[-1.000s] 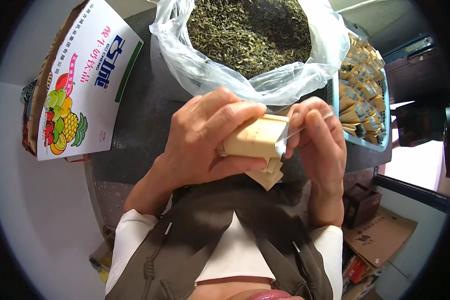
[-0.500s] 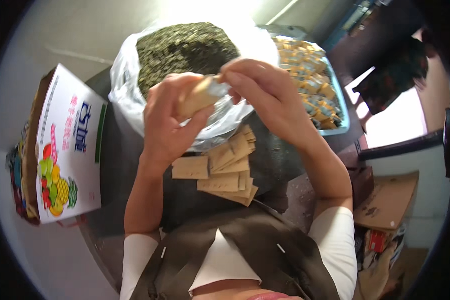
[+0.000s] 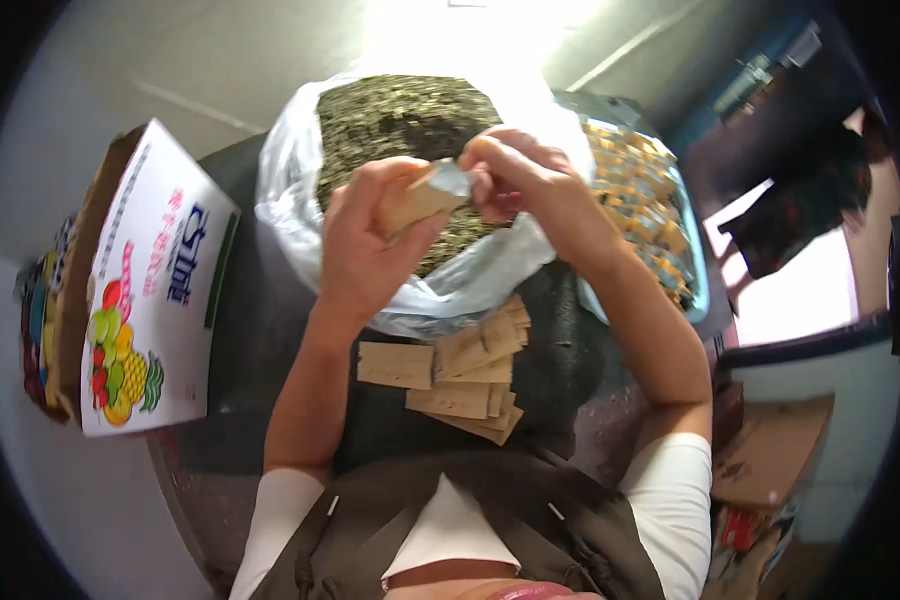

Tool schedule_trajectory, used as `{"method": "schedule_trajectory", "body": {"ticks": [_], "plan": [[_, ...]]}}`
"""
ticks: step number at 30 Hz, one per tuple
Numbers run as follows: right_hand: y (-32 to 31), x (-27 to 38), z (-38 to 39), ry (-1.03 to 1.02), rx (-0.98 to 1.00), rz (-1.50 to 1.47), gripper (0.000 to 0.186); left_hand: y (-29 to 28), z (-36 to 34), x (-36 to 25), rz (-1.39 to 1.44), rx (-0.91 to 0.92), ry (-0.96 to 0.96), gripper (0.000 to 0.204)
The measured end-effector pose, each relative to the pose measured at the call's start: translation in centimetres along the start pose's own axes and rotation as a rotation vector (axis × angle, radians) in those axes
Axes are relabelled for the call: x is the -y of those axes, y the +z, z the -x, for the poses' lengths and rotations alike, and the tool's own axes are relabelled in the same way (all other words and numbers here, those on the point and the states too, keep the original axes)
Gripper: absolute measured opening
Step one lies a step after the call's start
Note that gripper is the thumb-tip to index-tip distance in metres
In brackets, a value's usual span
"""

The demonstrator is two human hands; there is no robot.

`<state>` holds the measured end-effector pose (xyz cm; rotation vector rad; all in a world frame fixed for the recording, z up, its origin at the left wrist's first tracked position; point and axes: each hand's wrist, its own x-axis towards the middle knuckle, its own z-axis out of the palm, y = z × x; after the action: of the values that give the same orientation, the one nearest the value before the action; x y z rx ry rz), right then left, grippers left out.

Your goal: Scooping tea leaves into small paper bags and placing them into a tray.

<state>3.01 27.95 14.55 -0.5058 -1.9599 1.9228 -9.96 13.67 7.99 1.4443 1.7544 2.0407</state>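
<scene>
My left hand is closed around a small brown paper pouch, tilted, with its silvery mouth toward the right. At that mouth, my right hand has its fingers bent together in a pinch; what they hold, if anything, is hidden. Both hands are above a white plastic bag with its top spread wide, full of dried green-brown leaves. Nearer to me, several flat brown paper pouches lie fanned out in an overlapping pile on the dark table.
A light-blue basket at the right holds many brown-and-silver pouches. On the left stands a white carton printed with fruit, its top edge open. Flattened brown cardboard leans at the lower right.
The view has shifted, so the table things sit lower and further right. My left hand still holds the pouch; my right fingers have drawn slightly away from its mouth.
</scene>
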Motion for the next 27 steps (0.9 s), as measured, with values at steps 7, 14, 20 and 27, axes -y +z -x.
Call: {"method": "schedule_trajectory", "body": {"ticks": [7, 14, 20, 27], "plan": [[-1.3, 0.7, -1.2, -0.168, -0.133, 0.21, 0.024, -1.7, -0.6, 0.2, -0.05, 0.078, -0.116, 0.04], [-1.8, 1.2, -3.7, -0.081, -0.084, 0.844, 0.034, -2.5, -1.1, 0.2, 0.0, -0.055, -0.073, 0.042], [1.0, -4.6, -8.3, -0.043, 0.163, 0.847, 0.033, -3.3, -1.3, 0.1, -0.007, -0.01, -0.1, 0.049], [1.8, -4.4, -8.1, 0.061, 0.049, 0.377, 0.028, -3.9, -1.3, 0.6, 0.035, -0.001, -0.137, 0.045]]}}
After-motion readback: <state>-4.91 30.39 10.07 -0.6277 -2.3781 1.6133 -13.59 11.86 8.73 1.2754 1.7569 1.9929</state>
